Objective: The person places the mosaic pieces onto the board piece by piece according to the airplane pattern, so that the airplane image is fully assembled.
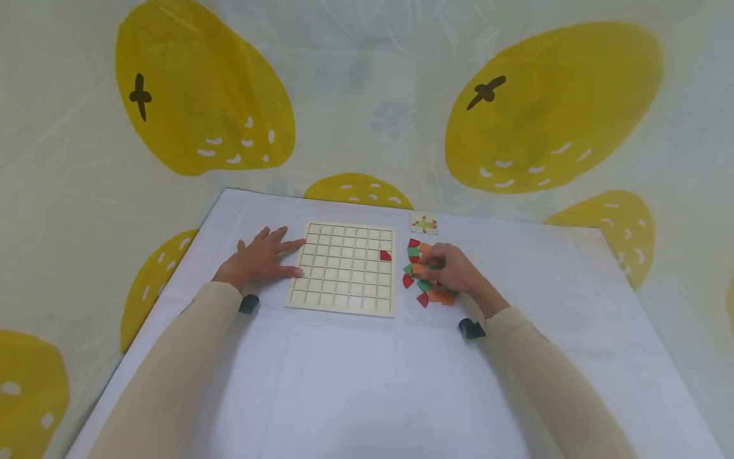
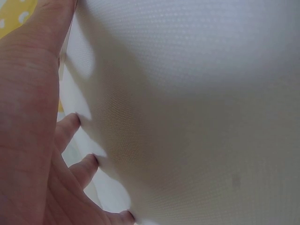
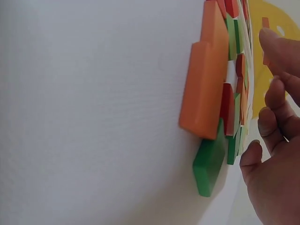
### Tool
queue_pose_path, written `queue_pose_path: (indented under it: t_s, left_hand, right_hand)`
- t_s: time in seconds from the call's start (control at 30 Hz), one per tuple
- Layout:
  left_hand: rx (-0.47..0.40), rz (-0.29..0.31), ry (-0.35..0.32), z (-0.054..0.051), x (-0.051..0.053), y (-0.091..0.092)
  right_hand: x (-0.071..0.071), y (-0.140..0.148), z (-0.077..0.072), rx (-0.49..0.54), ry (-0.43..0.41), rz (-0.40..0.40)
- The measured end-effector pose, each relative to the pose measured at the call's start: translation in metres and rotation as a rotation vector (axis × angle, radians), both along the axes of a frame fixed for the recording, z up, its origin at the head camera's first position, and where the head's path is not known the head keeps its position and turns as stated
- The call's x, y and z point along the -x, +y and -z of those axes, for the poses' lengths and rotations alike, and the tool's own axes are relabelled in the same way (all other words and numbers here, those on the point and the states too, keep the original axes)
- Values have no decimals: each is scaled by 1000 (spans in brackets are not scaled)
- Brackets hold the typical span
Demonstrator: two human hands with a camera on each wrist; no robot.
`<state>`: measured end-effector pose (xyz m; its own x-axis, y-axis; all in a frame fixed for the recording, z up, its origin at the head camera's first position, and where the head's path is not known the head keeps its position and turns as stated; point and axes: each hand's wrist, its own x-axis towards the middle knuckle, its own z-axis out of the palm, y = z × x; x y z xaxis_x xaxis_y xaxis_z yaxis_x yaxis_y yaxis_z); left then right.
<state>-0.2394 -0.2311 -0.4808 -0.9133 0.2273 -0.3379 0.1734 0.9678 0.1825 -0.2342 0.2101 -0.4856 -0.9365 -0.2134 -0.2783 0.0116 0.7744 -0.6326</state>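
Note:
A pale wooden grid board (image 1: 341,269) lies on the table, with one red quarter-round block (image 1: 385,255) in a square near its right edge. My left hand (image 1: 260,257) lies to its left with fingers spread, the thumb and a fingertip touching the board's left edge. Over a loose group of coloured blocks, my right hand (image 1: 457,270) pinches an orange block (image 3: 266,59) between thumb and fingers; the thumb hides much of it. Below that hand, the right wrist view has a thick orange block (image 3: 202,89) and a green block (image 3: 209,164) on the table.
Behind the blocks lies a small picture card (image 1: 424,224) showing a green and orange figure on a grid. The white table (image 1: 344,382) meets a curtain (image 1: 367,95) with yellow fruit prints at its back edge. Several red, green and orange blocks lie close together right of the board.

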Motion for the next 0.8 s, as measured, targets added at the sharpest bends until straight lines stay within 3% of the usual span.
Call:
queue_pose_path:
  t_s: [0.2, 0.8]
  left_hand:
    - [0, 0, -3, -2, 0, 0]
    - [2, -4, -21, -2, 1, 1]
  right_hand:
    - [-1, -3, -5, 30, -19, -2]
    - [-7, -14, -8, 73, 58, -66]
